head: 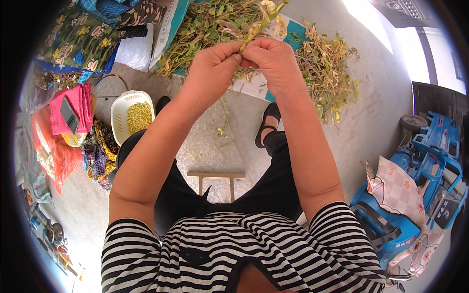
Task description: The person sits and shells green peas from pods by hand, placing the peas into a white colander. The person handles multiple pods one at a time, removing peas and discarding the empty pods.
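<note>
My left hand (214,69) and my right hand (273,62) meet at the top centre, fingertips pinched on a bean plant stalk with dry yellow-brown pods (258,29). The stalk rises beyond my fingers. Behind the hands, a heap of dried bean plants (205,27) lies on a white and green sheet (253,86). More dried plants (326,69) are piled on the floor at its right. At my left knee, a white plastic basket (118,113) holds many green and yellow beans (139,116).
A wooden stool frame (216,175) shows between my legs. Left are a pink cloth (58,117) bearing a phone (69,114), a red plastic bag (66,157) and a patterned camouflage cloth (80,40). A blue three-wheeled vehicle (395,234) stands right. A loose stem (226,113) lies on the floor.
</note>
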Tool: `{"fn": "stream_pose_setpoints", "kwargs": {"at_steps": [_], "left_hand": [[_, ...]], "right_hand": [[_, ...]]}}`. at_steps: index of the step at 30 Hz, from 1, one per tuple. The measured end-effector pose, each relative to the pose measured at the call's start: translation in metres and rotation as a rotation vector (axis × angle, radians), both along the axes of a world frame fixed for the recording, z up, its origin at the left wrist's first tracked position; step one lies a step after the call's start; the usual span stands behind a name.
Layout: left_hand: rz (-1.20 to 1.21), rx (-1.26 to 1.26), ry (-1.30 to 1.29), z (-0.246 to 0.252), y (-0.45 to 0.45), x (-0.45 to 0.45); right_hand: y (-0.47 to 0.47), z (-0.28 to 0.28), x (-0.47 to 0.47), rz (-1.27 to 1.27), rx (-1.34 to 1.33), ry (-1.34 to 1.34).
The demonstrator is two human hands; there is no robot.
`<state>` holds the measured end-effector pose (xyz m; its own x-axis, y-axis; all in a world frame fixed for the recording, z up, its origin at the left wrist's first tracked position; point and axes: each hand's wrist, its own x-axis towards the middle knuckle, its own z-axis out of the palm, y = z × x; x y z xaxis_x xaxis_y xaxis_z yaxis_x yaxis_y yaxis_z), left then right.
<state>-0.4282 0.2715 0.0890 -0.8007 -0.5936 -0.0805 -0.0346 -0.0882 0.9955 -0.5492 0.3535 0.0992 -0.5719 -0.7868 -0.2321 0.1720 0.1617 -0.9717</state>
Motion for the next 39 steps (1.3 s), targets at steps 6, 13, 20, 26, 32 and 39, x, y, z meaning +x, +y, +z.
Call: {"fn": "stream_pose_setpoints", "kwargs": {"at_steps": [6,13,20,26,32,39], "left_hand": [[-0.038,0.022,0.007,0.001,0.001,0.0],[0.007,0.391,-0.004,0.006,-0.005,0.003],[0.044,0.47,0.043,0.006,-0.005,0.003],[0.02,0.493,-0.028,0.004,-0.013,0.003],[0.023,0.611,-0.027,0.006,-0.015,0.005],[0.061,0.748,-0.061,-0.006,-0.014,0.003]], "right_hand": [[-0.002,-0.004,0.005,-0.062,-0.043,-0.082],[0.0,0.001,0.004,-0.016,-0.062,-0.163],[-0.003,-0.001,0.008,0.04,-0.024,-0.013],[-0.006,-0.001,0.015,-0.011,-0.068,-0.175],[-0.007,0.001,0.017,-0.016,-0.105,-0.216],[-0.002,-0.004,0.013,0.029,0.075,0.191]]}}
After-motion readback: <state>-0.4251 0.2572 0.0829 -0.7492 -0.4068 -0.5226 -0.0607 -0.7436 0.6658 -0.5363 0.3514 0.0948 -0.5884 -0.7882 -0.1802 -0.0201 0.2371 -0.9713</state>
